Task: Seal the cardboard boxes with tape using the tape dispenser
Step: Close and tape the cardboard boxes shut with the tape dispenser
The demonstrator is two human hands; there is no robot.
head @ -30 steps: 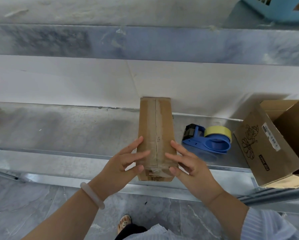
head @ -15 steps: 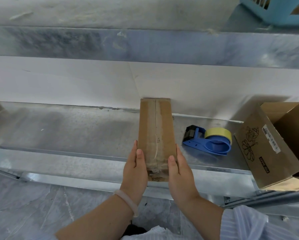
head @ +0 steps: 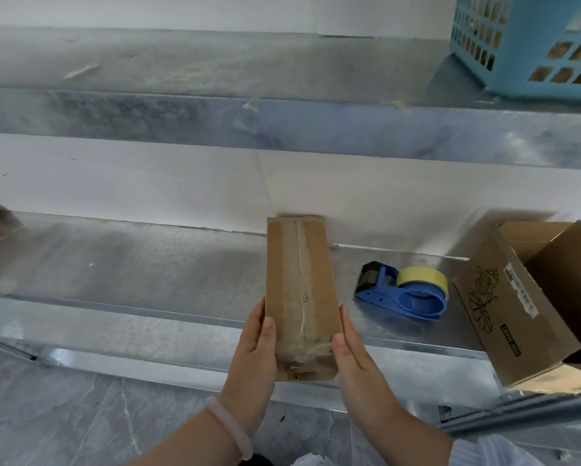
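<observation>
Blue basket (head: 534,87) top R, on upper metal shelf (head: 147,116).

bare shelf (head: 131,270) left, tape dispenser (head: 405,290) close right of box (head: 300,290)

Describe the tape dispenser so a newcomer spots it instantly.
Look at the lower metal shelf, right half. Between the narrow taped box and the open printed carton lies the tape dispenser. It is the only blue thing there, carrying a yellowish tape roll.
</observation>
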